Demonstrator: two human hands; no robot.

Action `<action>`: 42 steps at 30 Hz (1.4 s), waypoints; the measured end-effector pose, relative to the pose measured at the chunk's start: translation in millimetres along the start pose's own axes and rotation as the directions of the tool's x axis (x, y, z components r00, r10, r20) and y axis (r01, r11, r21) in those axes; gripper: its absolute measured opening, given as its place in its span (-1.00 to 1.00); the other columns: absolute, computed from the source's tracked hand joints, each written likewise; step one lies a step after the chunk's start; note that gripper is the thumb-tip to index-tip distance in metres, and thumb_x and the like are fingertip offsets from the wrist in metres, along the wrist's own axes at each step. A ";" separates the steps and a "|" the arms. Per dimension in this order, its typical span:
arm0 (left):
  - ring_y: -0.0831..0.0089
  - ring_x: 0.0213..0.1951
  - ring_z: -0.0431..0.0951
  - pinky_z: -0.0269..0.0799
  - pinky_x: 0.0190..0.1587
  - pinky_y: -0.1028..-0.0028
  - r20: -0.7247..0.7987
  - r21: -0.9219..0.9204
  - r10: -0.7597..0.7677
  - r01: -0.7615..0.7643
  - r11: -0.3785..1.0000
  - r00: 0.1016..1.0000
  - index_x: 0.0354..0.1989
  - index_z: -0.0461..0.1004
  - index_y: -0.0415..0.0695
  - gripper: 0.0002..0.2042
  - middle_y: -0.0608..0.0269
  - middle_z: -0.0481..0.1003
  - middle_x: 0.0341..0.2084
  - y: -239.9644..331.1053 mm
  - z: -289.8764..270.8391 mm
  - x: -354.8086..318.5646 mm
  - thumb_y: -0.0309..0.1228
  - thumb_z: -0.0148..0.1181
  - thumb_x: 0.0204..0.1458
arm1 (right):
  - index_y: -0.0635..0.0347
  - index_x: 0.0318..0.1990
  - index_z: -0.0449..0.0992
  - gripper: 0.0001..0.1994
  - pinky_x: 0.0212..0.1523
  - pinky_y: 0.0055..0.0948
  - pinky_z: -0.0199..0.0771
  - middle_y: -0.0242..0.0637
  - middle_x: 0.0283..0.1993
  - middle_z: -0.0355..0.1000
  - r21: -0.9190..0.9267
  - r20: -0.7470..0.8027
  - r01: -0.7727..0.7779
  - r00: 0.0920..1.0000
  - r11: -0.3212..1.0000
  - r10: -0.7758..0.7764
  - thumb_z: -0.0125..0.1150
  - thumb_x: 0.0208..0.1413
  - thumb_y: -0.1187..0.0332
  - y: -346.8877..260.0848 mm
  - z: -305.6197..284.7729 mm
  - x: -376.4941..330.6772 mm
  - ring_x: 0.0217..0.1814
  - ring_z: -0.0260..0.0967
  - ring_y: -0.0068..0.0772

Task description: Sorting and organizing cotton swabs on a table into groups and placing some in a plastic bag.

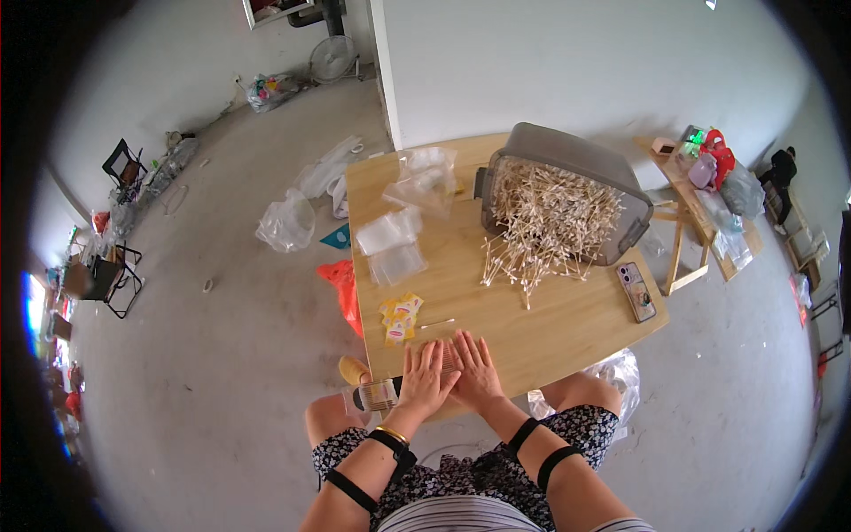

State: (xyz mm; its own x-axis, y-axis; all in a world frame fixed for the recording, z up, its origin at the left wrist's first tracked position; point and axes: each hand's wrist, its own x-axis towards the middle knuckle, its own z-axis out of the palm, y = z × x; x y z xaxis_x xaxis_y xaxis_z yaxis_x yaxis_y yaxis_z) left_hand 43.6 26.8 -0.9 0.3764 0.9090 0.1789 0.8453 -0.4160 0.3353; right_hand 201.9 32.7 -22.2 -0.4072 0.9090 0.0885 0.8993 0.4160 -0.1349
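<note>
Both my hands lie flat with fingers stretched out, side by side at the near edge of the wooden table. My left hand and my right hand press on a pinkish, finely striped flat thing, mostly covered by them; its kind I cannot make out. One loose cotton swab lies just beyond my fingertips. To its left are several small yellow-and-white cards. By my left wrist, a clear packet with thin stripes juts over the table edge.
A grey plastic bin lies tipped, spilling cotton swabs onto the table. Clear plastic bags lie at the left, a phone at the right. A red bag hangs by the left edge. Another table stands beyond.
</note>
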 end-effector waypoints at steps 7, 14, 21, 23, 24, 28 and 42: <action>-0.04 0.37 0.13 -0.04 0.41 -0.01 -0.248 -0.158 -0.468 0.441 0.884 0.848 0.33 0.20 -0.28 -0.40 -0.13 0.17 0.32 -59.4 -37.0 -60.8 -0.04 -0.06 0.30 | 0.25 0.47 0.04 -0.13 0.58 0.00 -0.35 -0.04 0.58 -0.13 0.037 -0.042 0.002 0.999 0.999 0.000 -0.06 0.22 -0.25 -0.6 -2.0 -3.9 0.65 -0.29 -0.09; 0.05 -0.18 0.60 0.49 -0.09 0.21 -0.060 -0.552 -0.866 0.706 0.444 0.497 -0.06 0.45 -0.35 -0.39 -0.10 0.58 -0.23 -118.5 4.0 -115.6 0.11 0.11 0.19 | 0.22 0.49 -0.02 -0.21 0.59 -0.02 -0.38 -0.08 0.59 -0.17 0.031 0.058 0.083 0.995 0.996 -0.084 -0.06 0.28 -0.12 -58.0 -4.8 -14.9 0.66 -0.34 -0.13; 0.32 -0.43 0.58 0.47 -0.30 0.34 -0.028 -0.590 -0.936 0.750 0.300 0.352 -0.39 0.54 -0.35 -0.39 0.00 0.55 -0.57 -102.8 31.4 -96.7 0.12 0.16 0.18 | 0.14 0.50 -0.02 -0.23 0.58 0.00 -0.40 -0.15 0.60 -0.18 0.011 0.068 0.045 0.997 0.999 -0.046 -0.04 0.27 -0.09 -69.1 -0.9 -18.4 0.66 -0.34 -0.14; 0.37 -0.45 0.53 0.46 -0.29 0.36 -0.005 -0.753 -0.921 0.605 0.259 0.388 -0.41 0.53 -0.36 -0.38 0.06 0.54 -0.57 -91.5 31.4 -88.9 0.13 0.13 0.19 | 0.12 0.51 -0.02 -0.23 0.58 0.00 -0.41 -0.17 0.60 -0.18 0.000 0.066 0.027 0.997 1.000 -0.026 -0.03 0.27 -0.09 -65.8 1.0 -20.7 0.66 -0.34 -0.14; 0.46 -0.39 0.51 0.44 -0.27 0.39 0.059 -0.823 -0.925 0.543 0.168 0.376 -0.35 0.54 -0.34 -0.43 0.17 0.56 -0.48 -92.7 31.7 -90.5 0.08 0.12 0.23 | 0.11 0.51 -0.02 -0.23 0.58 0.01 -0.41 -0.17 0.61 -0.18 0.010 0.054 0.033 0.998 0.999 -0.034 -0.03 0.27 -0.09 -67.8 0.4 -20.2 0.66 -0.35 -0.14; 0.55 -0.34 0.47 0.41 -0.26 0.45 0.213 -0.932 -0.914 0.353 -0.084 0.345 -0.30 0.53 -0.30 -0.50 0.29 0.54 -0.40 -91.8 31.4 -92.4 0.02 0.11 0.27 | 0.12 0.50 -0.01 -0.19 0.58 0.01 -0.39 -0.17 0.61 -0.19 0.052 0.040 0.044 0.998 0.998 -0.047 0.02 0.24 -0.12 -76.4 0.5 -17.7 0.66 -0.34 -0.13; -0.05 -0.37 0.56 0.42 -0.27 0.14 -0.116 -0.644 -0.875 0.635 0.426 0.469 -0.36 0.53 -0.28 -0.51 -0.11 0.56 -0.45 -126.1 22.3 -114.4 -0.03 -0.02 0.31 | 0.32 0.49 -0.06 -0.03 0.58 -0.03 -0.40 -0.07 0.60 -0.20 0.098 0.086 0.033 0.995 0.995 -0.042 -0.02 0.18 -0.29 -84.1 -4.9 -20.1 0.67 -0.39 -0.15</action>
State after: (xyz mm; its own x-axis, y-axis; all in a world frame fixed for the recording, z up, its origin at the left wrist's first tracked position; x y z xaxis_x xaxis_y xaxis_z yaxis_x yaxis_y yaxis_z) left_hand -97.5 -24.1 -84.3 -0.6075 0.7877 -0.1021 0.3551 0.3843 0.8522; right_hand 135.3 -20.7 -7.9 -0.4564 0.8897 0.0091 0.8655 0.4463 -0.2276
